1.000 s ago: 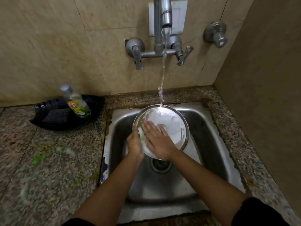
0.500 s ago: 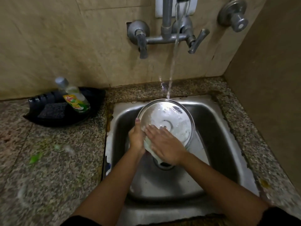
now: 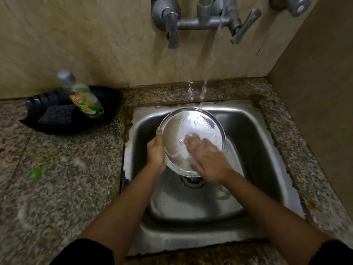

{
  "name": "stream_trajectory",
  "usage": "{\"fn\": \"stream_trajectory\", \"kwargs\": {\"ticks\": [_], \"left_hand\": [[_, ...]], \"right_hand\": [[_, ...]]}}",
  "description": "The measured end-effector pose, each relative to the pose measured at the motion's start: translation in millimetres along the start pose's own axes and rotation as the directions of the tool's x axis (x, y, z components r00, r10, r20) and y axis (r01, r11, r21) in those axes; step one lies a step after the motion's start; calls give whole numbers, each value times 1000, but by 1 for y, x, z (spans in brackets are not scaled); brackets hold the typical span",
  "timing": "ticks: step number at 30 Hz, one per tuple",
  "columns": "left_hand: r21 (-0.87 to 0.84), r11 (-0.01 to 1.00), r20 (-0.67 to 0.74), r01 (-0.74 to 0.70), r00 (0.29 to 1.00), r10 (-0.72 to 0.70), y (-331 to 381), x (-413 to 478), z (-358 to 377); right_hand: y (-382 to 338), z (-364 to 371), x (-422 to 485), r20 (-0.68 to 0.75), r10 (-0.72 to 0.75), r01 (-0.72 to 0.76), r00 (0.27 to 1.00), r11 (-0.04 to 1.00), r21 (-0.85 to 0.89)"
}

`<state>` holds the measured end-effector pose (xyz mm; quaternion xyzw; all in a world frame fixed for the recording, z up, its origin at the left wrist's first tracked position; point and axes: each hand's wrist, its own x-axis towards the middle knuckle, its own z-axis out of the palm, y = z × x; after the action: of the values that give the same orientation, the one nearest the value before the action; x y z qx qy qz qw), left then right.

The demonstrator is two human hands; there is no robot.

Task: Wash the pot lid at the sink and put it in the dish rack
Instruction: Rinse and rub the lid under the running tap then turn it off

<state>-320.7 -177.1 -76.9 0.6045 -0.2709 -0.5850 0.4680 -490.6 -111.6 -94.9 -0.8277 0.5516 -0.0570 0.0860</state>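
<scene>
A round steel pot lid (image 3: 193,129) is held tilted over the steel sink (image 3: 254,150), its inner face towards me. My left hand (image 3: 156,150) grips its left rim, thumb on the edge. My right hand (image 3: 207,159) lies flat on the lid's lower right face, fingers spread and blurred. Water from the wall tap (image 3: 204,20) falls in a thin stream onto the lid's far rim. The lid's handle side is hidden. No dish rack is in view.
A black tray (image 3: 107,104) on the granite counter at the left holds a dish soap bottle (image 3: 84,98) and a dark scrub pad (image 3: 57,113). Green scraps (image 3: 37,172) lie on the counter. The drain (image 3: 193,181) sits below the lid. A wall closes in the right side.
My right hand has slid across the lid's face towards the right while my left hand keeps hold of the rim. The view has tipped downward, so the tap sits higher in the frame.
</scene>
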Motion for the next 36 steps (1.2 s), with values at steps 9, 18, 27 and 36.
{"fn": "stream_trajectory", "kwargs": {"ticks": [9, 18, 27, 36], "left_hand": [[-1, 999, 29, -44, 999, 44, 3, -8, 18], [-18, 1000, 39, -1, 999, 1, 6, -4, 1], [-39, 999, 22, -5, 1000, 6, 5, -5, -2], [178, 962, 264, -208, 952, 157, 11, -20, 11]], "right_hand": [[-32, -13, 57, -92, 80, -70, 993, 992, 102], [14, -15, 31, -186, 445, -455, 876, 890, -13], [10, -7, -14, -60, -116, 108, 991, 985, -133], [11, -58, 89, -523, 44, -28, 851, 999, 40]]}}
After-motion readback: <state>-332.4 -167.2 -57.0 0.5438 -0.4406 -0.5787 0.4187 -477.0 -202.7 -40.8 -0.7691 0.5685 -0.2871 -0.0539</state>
